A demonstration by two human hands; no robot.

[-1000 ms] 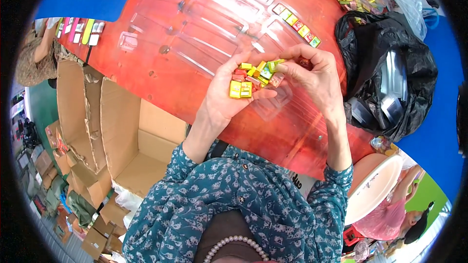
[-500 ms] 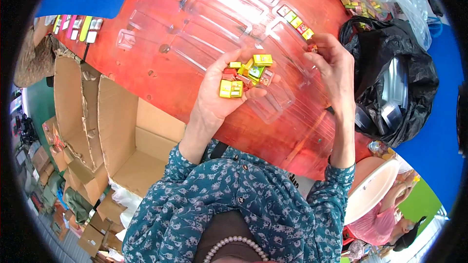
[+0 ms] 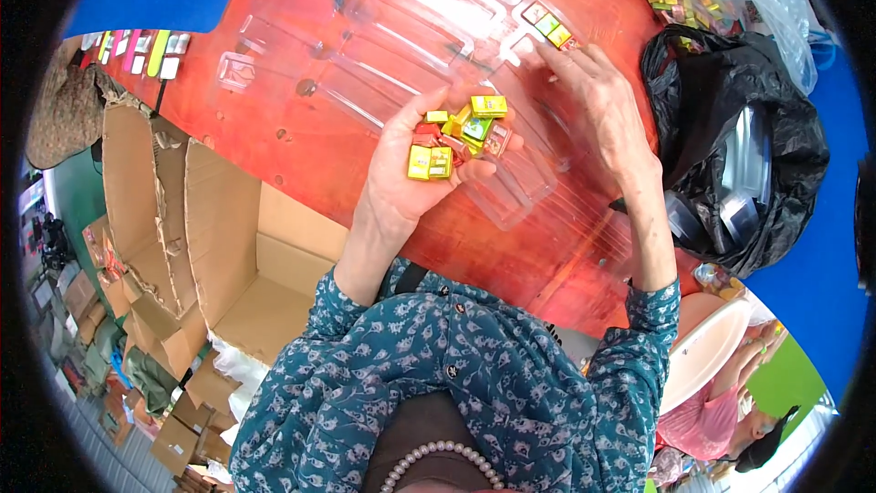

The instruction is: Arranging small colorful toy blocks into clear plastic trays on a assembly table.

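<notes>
Because the small boxes [image 3: 488,107] are loose and many, we judge, they rest in a cupped palm, where the curved fingers form a rim against spilling. We see mostly yellow faces, with red and green ones among them; two yellow boxes lie side by side near the heel of the hand, while others tilt over one another in the middle. Beneath them is the left hand [image 3: 398,169], palm up and partly curled around the heap, its thumb raised along the far side. To the right of this heap, and farther from the body, we find the right hand [image 3: 598,96], palm down with fingers reaching forward; whether its fingertips pinch anything we cannot tell. Just beyond them, partly covered, runs a row of boxes [image 3: 546,24], set end to end in a line, perhaps because the narrow slot of a clear tray guides them. Further clear trays [image 3: 365,82] lie flat on the red tabletop [image 3: 310,164], presumably spread out for easy reach. At the right we note a black bag [image 3: 675,128] holding clear plastic pieces [image 3: 744,164].
</notes>
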